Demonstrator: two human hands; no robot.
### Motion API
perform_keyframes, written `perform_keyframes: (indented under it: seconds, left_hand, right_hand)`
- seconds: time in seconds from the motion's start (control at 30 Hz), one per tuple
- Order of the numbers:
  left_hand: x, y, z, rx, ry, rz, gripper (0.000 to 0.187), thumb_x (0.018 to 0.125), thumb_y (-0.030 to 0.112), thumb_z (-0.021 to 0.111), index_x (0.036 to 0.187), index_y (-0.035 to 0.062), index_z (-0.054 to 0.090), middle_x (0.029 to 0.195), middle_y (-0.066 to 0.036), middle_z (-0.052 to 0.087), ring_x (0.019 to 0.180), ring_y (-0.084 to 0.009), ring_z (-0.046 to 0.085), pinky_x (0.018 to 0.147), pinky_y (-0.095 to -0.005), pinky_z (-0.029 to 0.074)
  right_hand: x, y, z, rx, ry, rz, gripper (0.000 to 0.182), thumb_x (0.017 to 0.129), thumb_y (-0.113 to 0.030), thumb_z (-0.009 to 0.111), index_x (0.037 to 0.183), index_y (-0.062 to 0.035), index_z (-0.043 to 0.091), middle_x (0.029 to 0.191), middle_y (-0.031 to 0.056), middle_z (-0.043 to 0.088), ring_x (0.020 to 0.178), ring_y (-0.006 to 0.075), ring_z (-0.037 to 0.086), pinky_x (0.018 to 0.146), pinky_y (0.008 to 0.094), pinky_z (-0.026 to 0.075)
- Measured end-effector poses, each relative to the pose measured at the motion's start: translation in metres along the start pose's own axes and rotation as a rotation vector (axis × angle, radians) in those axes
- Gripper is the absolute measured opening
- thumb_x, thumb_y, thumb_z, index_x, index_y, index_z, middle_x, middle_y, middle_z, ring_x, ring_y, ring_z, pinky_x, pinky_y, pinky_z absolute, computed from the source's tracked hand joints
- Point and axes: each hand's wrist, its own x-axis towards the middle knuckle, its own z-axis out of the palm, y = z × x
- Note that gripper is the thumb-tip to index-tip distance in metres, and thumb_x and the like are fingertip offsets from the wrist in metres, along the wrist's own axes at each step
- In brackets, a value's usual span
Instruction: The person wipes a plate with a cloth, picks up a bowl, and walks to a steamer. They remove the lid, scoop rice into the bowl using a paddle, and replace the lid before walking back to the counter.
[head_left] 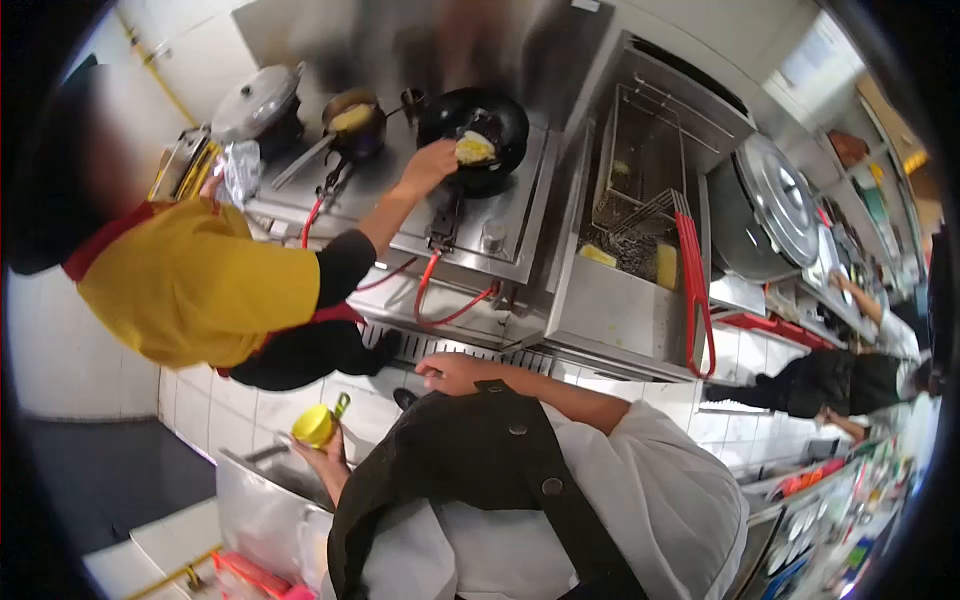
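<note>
Head view: we hold a yellow cup (pixel 316 424) by its green handle in our left hand (pixel 325 455), low beside a steel container (pixel 262 510), not tipped yet. Our right hand (pixel 452 372) hangs loosely curled, gripping nothing. Ahead, a co-worker's hand (pixel 430 165) reaches into one black wok (pixel 478 128). One saucepan (pixel 352 122), one lidded pot (pixel 256 102), two red hoses (pixel 445 300).

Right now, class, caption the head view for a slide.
Left hand holds a yellow cup while a co-worker reaches into the wok.
</note>
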Motion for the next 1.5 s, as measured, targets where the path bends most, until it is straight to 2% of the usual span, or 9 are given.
perform_keyframes:
  seconds: [0.13, 0.3, 0.37, 0.47, 0.63, 0.8, 1.03, 1.4, 1.5]
  left_hand:
    - [0.058, 0.019, -0.015, 0.156, 0.029, -0.177, 0.057, 0.073, 0.044, 0.057, 0.114, 0.0107, 0.036, 0.111, -0.014, 0.042, 0.096, -0.0313, 0.047, 0.078, -0.0438, 0.046]
    - [0.134, 0.052, -0.057, 0.119, 0.003, -0.499, 0.054, 0.074, 0.045, 0.056, 0.112, 0.0170, 0.029, 0.108, -0.015, 0.037, 0.089, -0.0320, 0.046, 0.073, -0.0443, 0.047]
    - [0.172, 0.058, -0.093, 0.376, -0.019, -0.368, 0.060, 0.071, 0.052, 0.055, 0.110, 0.0120, 0.034, 0.104, -0.015, 0.040, 0.090, -0.0308, 0.046, 0.073, -0.0441, 0.047]
    - [0.123, 0.051, -0.037, 0.530, 0.064, 0.014, 0.065, 0.068, 0.060, 0.053, 0.107, 0.0106, 0.039, 0.100, -0.013, 0.046, 0.088, -0.0311, 0.048, 0.074, -0.0446, 0.047]
    - [0.143, 0.057, -0.030, 0.181, 0.312, 0.014, 0.062, 0.067, 0.059, 0.055, 0.107, 0.0143, 0.041, 0.103, -0.013, 0.046, 0.088, -0.0325, 0.049, 0.071, -0.0448, 0.045]
    - [0.135, 0.075, -0.012, 0.018, 0.230, 0.124, 0.058, 0.070, 0.054, 0.056, 0.107, 0.0128, 0.041, 0.105, -0.013, 0.044, 0.088, -0.0316, 0.048, 0.069, -0.0447, 0.046]
    - [0.118, 0.117, 0.026, -0.142, 0.075, 0.212, 0.053, 0.070, 0.049, 0.056, 0.107, 0.0132, 0.045, 0.107, -0.011, 0.046, 0.094, -0.0293, 0.048, 0.074, -0.0454, 0.045]
    - [0.161, 0.221, 0.072, -0.489, 0.011, 0.317, 0.062, 0.069, 0.044, 0.059, 0.115, 0.0070, 0.040, 0.117, -0.016, 0.042, 0.105, -0.0327, 0.044, 0.087, -0.0480, 0.040]
    - [0.191, 0.266, 0.074, -0.526, -0.007, 0.326, 0.060, 0.069, 0.044, 0.060, 0.115, 0.0095, 0.041, 0.118, -0.014, 0.042, 0.106, -0.0324, 0.043, 0.087, -0.0476, 0.040]
  right_hand:
    - [0.015, -0.017, 0.006, 0.123, 0.085, 0.206, 0.030, 0.082, -0.021, 0.049, 0.105, -0.0030, 0.049, 0.082, 0.0107, 0.057, 0.076, 0.0190, 0.055, 0.071, 0.0310, 0.043]
    - [0.020, -0.028, 0.012, 0.023, 0.157, 0.117, 0.032, 0.083, -0.022, 0.050, 0.109, -0.0026, 0.049, 0.091, 0.0109, 0.057, 0.085, 0.0170, 0.054, 0.076, 0.0299, 0.042]
    - [0.026, -0.008, 0.013, 0.080, 0.167, 0.252, 0.035, 0.086, -0.025, 0.049, 0.111, -0.0013, 0.047, 0.096, 0.0096, 0.056, 0.091, 0.0152, 0.052, 0.079, 0.0283, 0.040]
    - [0.038, -0.001, 0.003, 0.194, 0.160, 0.238, 0.037, 0.085, -0.030, 0.045, 0.109, -0.0028, 0.050, 0.095, 0.0118, 0.058, 0.089, 0.0195, 0.055, 0.079, 0.0306, 0.042]
    - [0.063, -0.080, -0.017, 0.459, -0.093, 0.186, 0.034, 0.091, -0.024, 0.037, 0.115, -0.0017, 0.045, 0.101, 0.0061, 0.054, 0.093, 0.0108, 0.050, 0.082, 0.0249, 0.039]
    - [0.115, -0.114, -0.016, 0.456, -0.451, -0.056, 0.038, 0.091, -0.028, 0.037, 0.117, -0.0001, 0.044, 0.113, 0.0094, 0.050, 0.106, 0.0155, 0.046, 0.091, 0.0260, 0.034]
    - [0.171, -0.138, 0.011, 0.461, -0.765, 0.052, 0.038, 0.092, -0.026, 0.035, 0.121, -0.0026, 0.042, 0.118, 0.0077, 0.046, 0.109, 0.0144, 0.044, 0.094, 0.0270, 0.031]
    - [0.335, -0.195, 0.066, 0.177, -0.826, 0.087, 0.038, 0.090, -0.031, 0.038, 0.119, -0.0061, 0.044, 0.104, 0.0045, 0.054, 0.083, 0.0101, 0.051, 0.074, 0.0250, 0.041]
    - [0.394, -0.203, 0.094, 0.102, -0.859, 0.122, 0.036, 0.091, -0.027, 0.037, 0.121, -0.0071, 0.042, 0.111, 0.0038, 0.052, 0.095, 0.0092, 0.050, 0.080, 0.0249, 0.039]
